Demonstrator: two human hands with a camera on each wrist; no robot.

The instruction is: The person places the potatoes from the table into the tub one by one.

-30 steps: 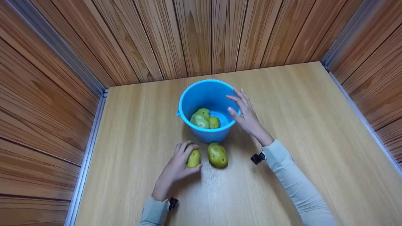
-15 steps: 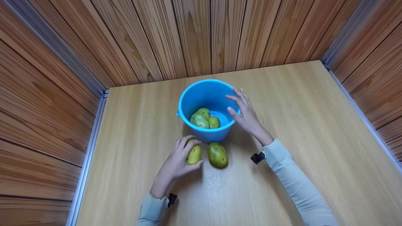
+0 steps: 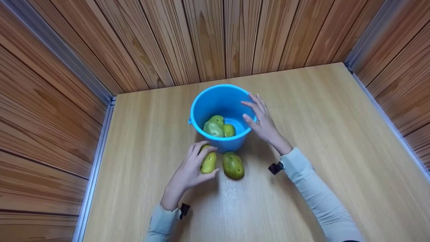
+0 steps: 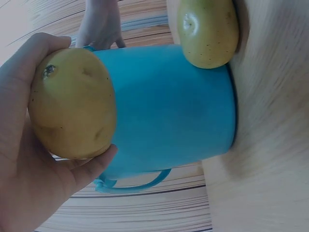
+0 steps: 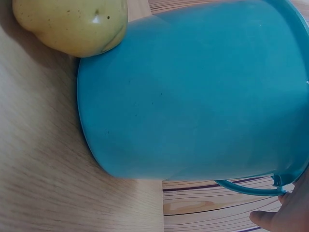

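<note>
A blue bucket [image 3: 201, 104] stands on the wooden table [image 3: 319, 134] with three yellow-green potatoes [image 3: 215, 128] inside. My left hand [image 3: 193, 168] grips another potato [image 3: 209, 162] just in front of the bucket, lifted slightly; the left wrist view shows this potato [image 4: 72, 104] held between thumb and fingers beside the bucket wall [image 4: 169, 106]. A further potato [image 3: 233, 165] lies on the table against the bucket's base, seen too as a potato [image 5: 72, 24] in the right wrist view. My right hand [image 3: 262, 117] rests with straight fingers on the bucket's right rim.
Wooden plank walls [image 3: 208, 40] enclose the table at the back and both sides, with metal strips [image 3: 97, 158] along the edges. The bucket's handle [image 5: 251, 187] hangs down its side.
My left hand has lifted its potato a little and moved it up toward the bucket. The right hand and the loose potato have stayed put.
</note>
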